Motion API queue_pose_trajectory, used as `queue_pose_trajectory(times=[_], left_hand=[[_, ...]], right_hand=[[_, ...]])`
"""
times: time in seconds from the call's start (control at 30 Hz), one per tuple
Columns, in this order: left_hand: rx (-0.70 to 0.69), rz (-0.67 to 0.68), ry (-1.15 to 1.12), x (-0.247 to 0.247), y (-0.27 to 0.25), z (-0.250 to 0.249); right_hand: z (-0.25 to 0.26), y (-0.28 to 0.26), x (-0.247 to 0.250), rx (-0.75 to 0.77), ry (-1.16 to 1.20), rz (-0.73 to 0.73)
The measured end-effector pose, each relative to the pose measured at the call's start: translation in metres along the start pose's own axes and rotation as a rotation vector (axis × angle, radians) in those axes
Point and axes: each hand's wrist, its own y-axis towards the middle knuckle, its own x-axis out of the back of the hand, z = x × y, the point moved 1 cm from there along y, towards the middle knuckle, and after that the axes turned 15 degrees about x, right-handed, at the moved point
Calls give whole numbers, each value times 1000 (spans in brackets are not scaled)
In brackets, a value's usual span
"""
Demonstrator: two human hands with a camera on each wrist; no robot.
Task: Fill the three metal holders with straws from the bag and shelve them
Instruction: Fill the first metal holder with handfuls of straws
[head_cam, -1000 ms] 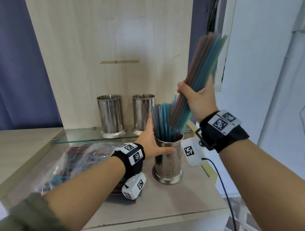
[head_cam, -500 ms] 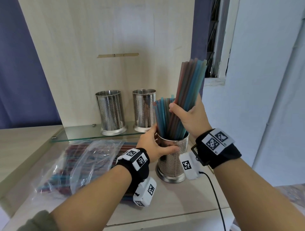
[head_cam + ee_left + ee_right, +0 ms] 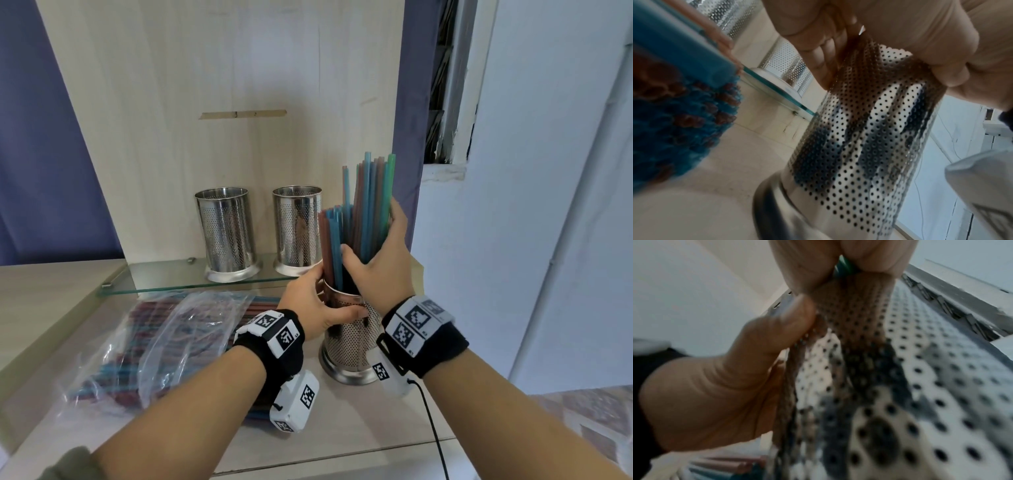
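Observation:
A perforated metal holder [image 3: 349, 346] [image 3: 869, 146] [image 3: 920, 386] stands on the wooden counter [image 3: 342, 428], partly filled with blue and red straws. My left hand [image 3: 318, 301] [image 3: 879, 40] grips its upper rim. My right hand [image 3: 380, 260] [image 3: 789, 324] holds a bundle of straws [image 3: 371, 205] whose lower ends are inside the holder. Two empty metal holders [image 3: 227, 233] [image 3: 297, 229] stand on the glass shelf [image 3: 164, 279] behind. The clear plastic bag of straws [image 3: 164, 339] [image 3: 674, 105] lies on the counter to the left.
A wooden back panel [image 3: 222, 102] rises behind the shelf. A white wall [image 3: 548, 205] and a window frame [image 3: 452, 85] are to the right. The counter's front edge [image 3: 342, 455] runs near my forearms, and a black cable [image 3: 435, 431] hangs from my right wrist.
My right hand came down with the straw bundle from high and tilted to upright, its lower ends now inside the holder. My left hand stayed on the holder's rim.

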Motion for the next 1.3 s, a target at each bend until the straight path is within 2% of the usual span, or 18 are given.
queue_pose_trajectory(times=[0.23,0.33,0.4,0.6,0.67,0.9,1.1,1.2,1.3], left_hand=[[8,14,-21,-1,2,2],[13,16,-28,-1,3,3],[19,18,-29,0,3,4],[30,23,12,0,4,4],[31,25,20,1,4,4],[32,26,21,0,2,4],[47,16,38,1,1,3],[65,21,44,1,0,3],[85,53,43,2,-4,-3]], right_hand=[[1,6,-4,240,-404,99],[3,20,2,340,-662,151],[3,36,9,397,-721,198],[4,89,27,494,-601,479],[3,96,29,468,-483,559],[-6,73,28,493,-381,552],[-11,54,26,585,-502,584],[-11,50,30,573,-570,618],[-6,47,37,512,-568,578]])
